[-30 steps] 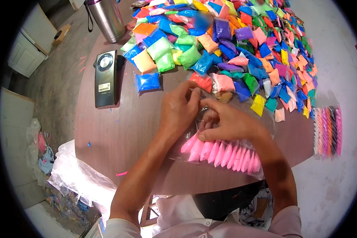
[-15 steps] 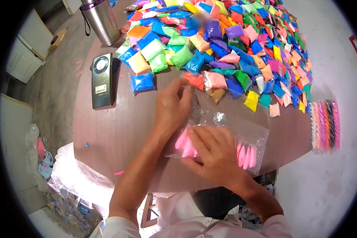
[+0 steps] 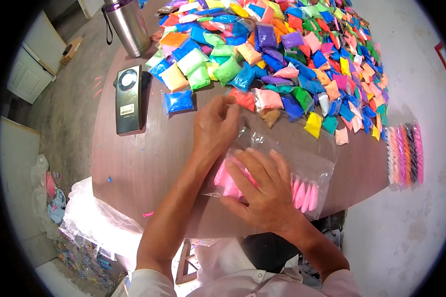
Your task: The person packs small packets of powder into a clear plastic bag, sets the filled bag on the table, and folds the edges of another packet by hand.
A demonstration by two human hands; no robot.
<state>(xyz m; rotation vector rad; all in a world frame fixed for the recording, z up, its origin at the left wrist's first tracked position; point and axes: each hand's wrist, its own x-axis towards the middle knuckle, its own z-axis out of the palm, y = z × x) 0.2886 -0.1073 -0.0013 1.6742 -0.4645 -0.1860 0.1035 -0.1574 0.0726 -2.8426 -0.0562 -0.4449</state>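
Observation:
A clear plastic bag (image 3: pixel 307 158) lies flat on the table, with a row of pink packets (image 3: pixel 305 195) inside along its near side. My right hand (image 3: pixel 262 185) rests on the bag with its fingers spread, pressing over the pink packets and partly covering them. Beyond the bag's upper left side, my left hand (image 3: pixel 215 123) has its fingers curled in; whatever they grip is hidden. Its fingertips are close beside a red packet (image 3: pixel 244 100) at the near edge of the heap. A blue packet (image 3: pixel 178 102) lies just to the left of that hand.
A large heap of colourful packets (image 3: pixel 282 59) covers the far part of the table (image 3: pixel 148 173). At the left stand a steel flask (image 3: pixel 128 29) and a dark device with a round dial (image 3: pixel 129 101). Long, narrow bagged bundles (image 3: pixel 405 154) lie at the right edge.
My right hand has shifted slightly left over the bag and its fingers have spread further apart. My left hand stays nearly in place.

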